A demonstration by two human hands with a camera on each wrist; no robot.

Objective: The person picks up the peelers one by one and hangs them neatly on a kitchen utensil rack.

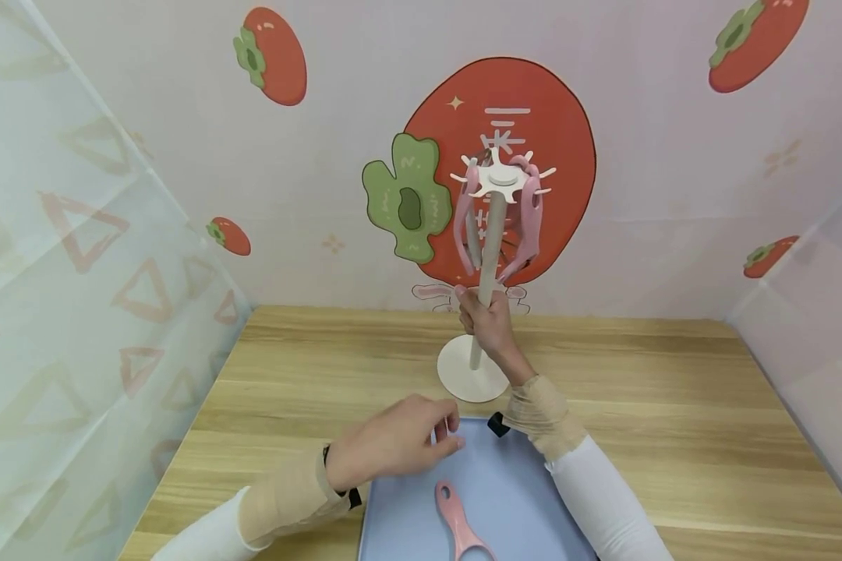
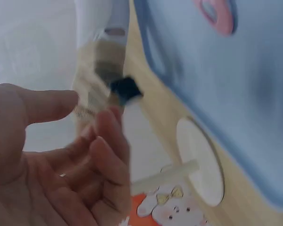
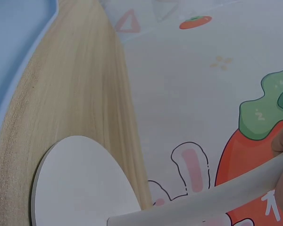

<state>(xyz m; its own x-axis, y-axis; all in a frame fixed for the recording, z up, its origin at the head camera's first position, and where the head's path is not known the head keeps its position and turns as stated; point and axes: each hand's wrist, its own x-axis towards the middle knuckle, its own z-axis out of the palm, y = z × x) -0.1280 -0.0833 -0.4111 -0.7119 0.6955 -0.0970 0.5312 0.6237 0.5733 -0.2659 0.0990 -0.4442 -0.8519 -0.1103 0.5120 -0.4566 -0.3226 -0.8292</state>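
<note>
My right hand [image 1: 491, 323] grips the white pole [image 1: 493, 241] of a utensil stand, fingers wrapped round it above the round white base [image 1: 463, 374]. At the stand's top is a star-like hook ring [image 1: 503, 178], from which several utensils with pink handles [image 1: 531, 222] hang. My left hand [image 1: 403, 440] is over the back left of the blue tray [image 1: 519, 475], fingers loosely bent. In the left wrist view the palm [image 2: 70, 188] shows nothing held. On the tray lies a pink-handled utensil [image 1: 454, 518] with a hole in its end; its lower part is cut off by the frame.
The tray lies on a wood-grain table [image 1: 344, 351], just in front of the stand's base. Behind stands a wall [image 1: 337, 179] with persimmon-like prints, close to the hanging utensils. Patterned side panels [image 1: 91, 257] enclose the table at left and right.
</note>
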